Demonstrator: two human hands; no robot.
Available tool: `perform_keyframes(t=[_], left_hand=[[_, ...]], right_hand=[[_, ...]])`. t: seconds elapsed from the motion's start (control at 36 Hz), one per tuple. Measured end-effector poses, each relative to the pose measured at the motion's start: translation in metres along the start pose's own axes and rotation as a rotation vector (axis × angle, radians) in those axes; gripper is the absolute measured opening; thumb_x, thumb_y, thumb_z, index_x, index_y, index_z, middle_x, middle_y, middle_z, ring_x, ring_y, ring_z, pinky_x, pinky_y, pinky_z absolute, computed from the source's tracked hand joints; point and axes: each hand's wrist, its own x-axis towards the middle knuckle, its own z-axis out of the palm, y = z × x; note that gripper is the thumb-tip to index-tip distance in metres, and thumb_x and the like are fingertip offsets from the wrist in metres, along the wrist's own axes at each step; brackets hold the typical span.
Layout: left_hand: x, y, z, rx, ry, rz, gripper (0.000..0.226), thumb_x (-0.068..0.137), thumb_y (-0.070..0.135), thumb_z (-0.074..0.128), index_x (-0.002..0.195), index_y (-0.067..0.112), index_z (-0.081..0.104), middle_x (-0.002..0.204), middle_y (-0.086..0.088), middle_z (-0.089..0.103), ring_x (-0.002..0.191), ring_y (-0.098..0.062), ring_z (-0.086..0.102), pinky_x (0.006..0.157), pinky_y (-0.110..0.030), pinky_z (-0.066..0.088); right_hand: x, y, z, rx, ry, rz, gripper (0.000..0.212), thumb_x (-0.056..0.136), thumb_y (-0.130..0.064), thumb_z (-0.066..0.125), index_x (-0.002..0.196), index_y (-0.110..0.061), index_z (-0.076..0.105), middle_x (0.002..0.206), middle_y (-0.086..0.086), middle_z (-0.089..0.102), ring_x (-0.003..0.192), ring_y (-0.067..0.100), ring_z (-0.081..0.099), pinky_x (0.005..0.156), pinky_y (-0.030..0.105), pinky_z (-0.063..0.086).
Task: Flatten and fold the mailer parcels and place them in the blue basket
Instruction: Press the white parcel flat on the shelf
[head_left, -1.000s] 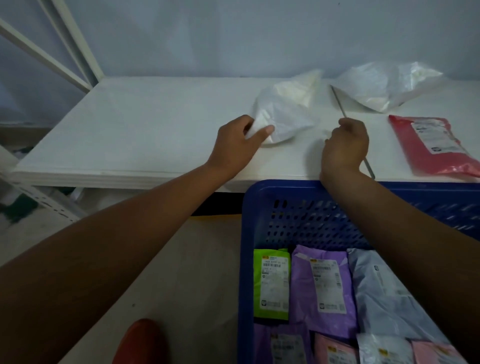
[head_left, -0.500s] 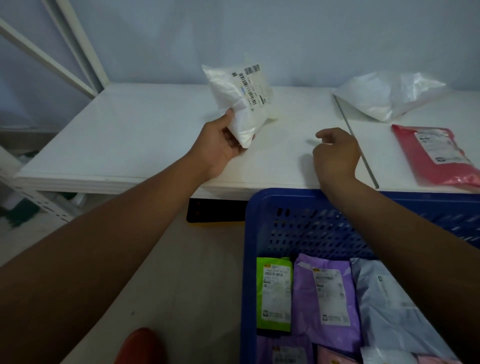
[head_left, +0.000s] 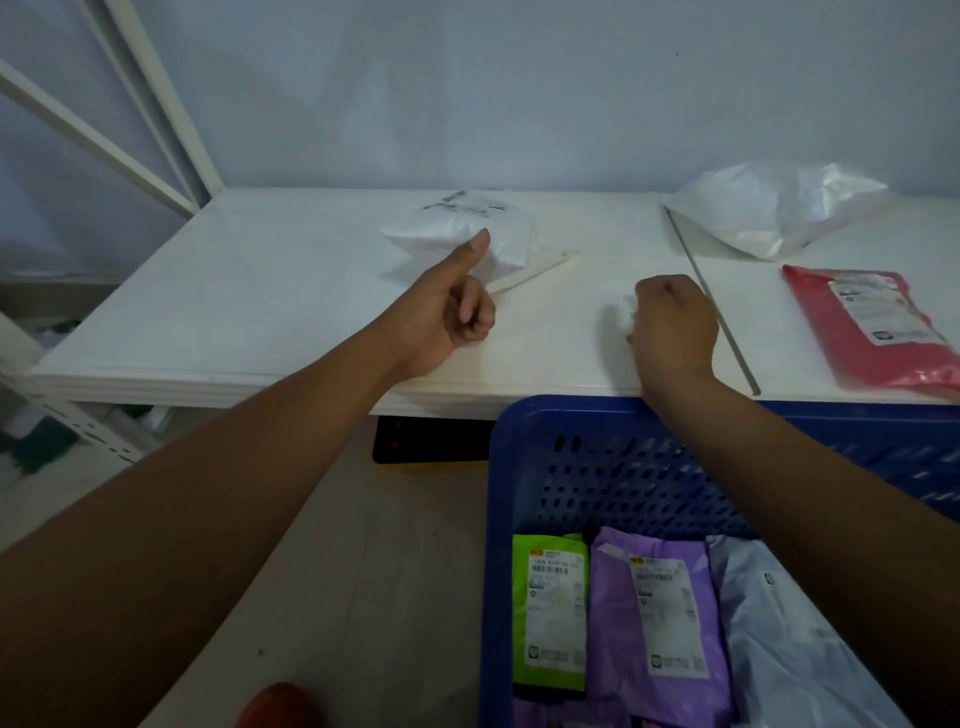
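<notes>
A crumpled white mailer parcel lies label-up on the white table, with a loose flap trailing to its right. My left hand sits just in front of it, fingers curled into the palm and the thumb stretched out, its tip touching the parcel's near edge. My right hand rests as a closed fist on the table near the front edge, apart from the parcel. The blue basket stands below the table edge and holds folded green, purple and pale grey mailers.
A second puffy white mailer lies at the back right, and a red mailer at the right edge. A thin metal strip runs across the table beside my right hand. White rack bars rise at the left.
My left hand lifted the white parcel upright, then laid it back on the table label-up and released its grip. My right fist stayed near the table's front edge.
</notes>
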Motion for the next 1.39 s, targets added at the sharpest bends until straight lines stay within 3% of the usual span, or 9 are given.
perform_keyframes(t=[0.11, 0.33, 0.53, 0.69, 0.89, 0.97, 1.11, 1.22, 1.39], left_hand=[[-0.002, -0.005, 0.010, 0.109, 0.094, 0.074, 0.066, 0.084, 0.060, 0.060, 0.043, 0.010, 0.044, 0.057, -0.010, 0.058, 0.057, -0.017, 0.053, 0.067, -0.030, 0.043], [-0.003, -0.003, 0.017, 0.232, 0.194, 0.127, 0.069, 0.088, 0.059, 0.061, 0.047, 0.005, 0.051, 0.062, -0.019, 0.063, 0.046, -0.025, 0.046, 0.042, -0.025, 0.037], [-0.001, -0.003, 0.016, 0.188, 0.202, 0.086, 0.031, 0.091, 0.031, 0.070, 0.079, 0.002, 0.064, 0.082, -0.017, 0.071, 0.041, -0.022, 0.047, 0.040, -0.025, 0.035], [0.001, -0.005, 0.013, 0.070, 0.291, 0.100, 0.013, 0.095, 0.015, 0.060, 0.098, 0.004, 0.056, 0.085, -0.020, 0.064, 0.048, -0.023, 0.055, 0.038, -0.025, 0.039], [0.005, -0.007, 0.010, -0.061, 0.338, 0.092, 0.006, 0.093, 0.008, 0.054, 0.098, 0.005, 0.054, 0.074, -0.014, 0.063, 0.046, -0.023, 0.048, 0.040, -0.023, 0.033], [0.004, -0.005, 0.004, -0.167, 0.280, 0.052, 0.008, 0.090, 0.010, 0.048, 0.091, 0.005, 0.054, 0.067, -0.007, 0.057, 0.040, -0.014, 0.035, 0.035, -0.018, 0.023], [0.003, 0.000, -0.011, -0.353, 0.168, -0.024, 0.033, 0.086, 0.014, 0.039, 0.054, 0.015, 0.048, 0.056, -0.001, 0.042, 0.038, -0.009, 0.026, 0.033, -0.018, 0.012], [0.005, 0.001, -0.017, -0.376, 0.109, -0.086, 0.029, 0.085, 0.016, 0.037, 0.057, 0.014, 0.043, 0.053, 0.000, 0.036, 0.037, -0.008, 0.022, 0.032, -0.016, 0.010], [0.009, 0.004, -0.016, -0.274, 0.031, -0.135, 0.024, 0.087, 0.017, 0.037, 0.064, 0.014, 0.039, 0.053, 0.000, 0.036, 0.036, -0.007, 0.023, 0.030, -0.016, 0.013]], right_hand=[[0.000, 0.001, 0.000, 0.026, 0.014, 0.011, 0.017, 0.091, -0.022, 0.045, 0.082, -0.024, 0.059, 0.087, -0.005, 0.062, 0.086, 0.016, 0.059, 0.091, 0.048, 0.055], [-0.001, 0.001, -0.001, 0.028, -0.006, -0.004, 0.017, 0.090, -0.020, 0.046, 0.089, -0.016, 0.062, 0.090, -0.001, 0.063, 0.082, 0.015, 0.058, 0.086, 0.044, 0.055], [0.001, 0.002, -0.001, 0.032, 0.007, 0.007, 0.017, 0.087, -0.020, 0.046, 0.086, -0.018, 0.063, 0.094, 0.001, 0.066, 0.087, 0.018, 0.062, 0.088, 0.048, 0.057], [0.002, 0.001, -0.002, 0.079, 0.035, 0.033, 0.019, 0.092, -0.017, 0.044, 0.083, -0.023, 0.059, 0.091, -0.002, 0.063, 0.084, 0.016, 0.060, 0.089, 0.045, 0.057], [0.001, 0.001, -0.003, 0.265, 0.070, 0.062, 0.013, 0.097, -0.012, 0.045, 0.102, -0.016, 0.056, 0.087, -0.009, 0.052, 0.075, 0.008, 0.052, 0.077, 0.025, 0.057], [0.003, 0.001, -0.003, 0.326, 0.083, 0.073, 0.010, 0.095, -0.015, 0.047, 0.096, -0.023, 0.054, 0.088, -0.010, 0.050, 0.079, 0.009, 0.050, 0.084, 0.029, 0.052], [0.007, 0.000, -0.011, 0.579, 0.092, 0.126, 0.013, 0.096, -0.019, 0.051, 0.106, -0.020, 0.059, 0.101, -0.005, 0.052, 0.094, 0.010, 0.050, 0.092, 0.028, 0.048], [0.010, 0.001, -0.016, 0.699, 0.059, 0.194, 0.034, 0.091, -0.028, 0.058, 0.122, -0.016, 0.063, 0.114, 0.000, 0.061, 0.105, 0.014, 0.059, 0.083, 0.025, 0.051], [0.003, -0.001, -0.011, 0.602, -0.170, 0.151, 0.033, 0.085, -0.027, 0.063, 0.118, -0.025, 0.067, 0.130, 0.006, 0.063, 0.115, 0.019, 0.061, 0.103, 0.039, 0.050]])
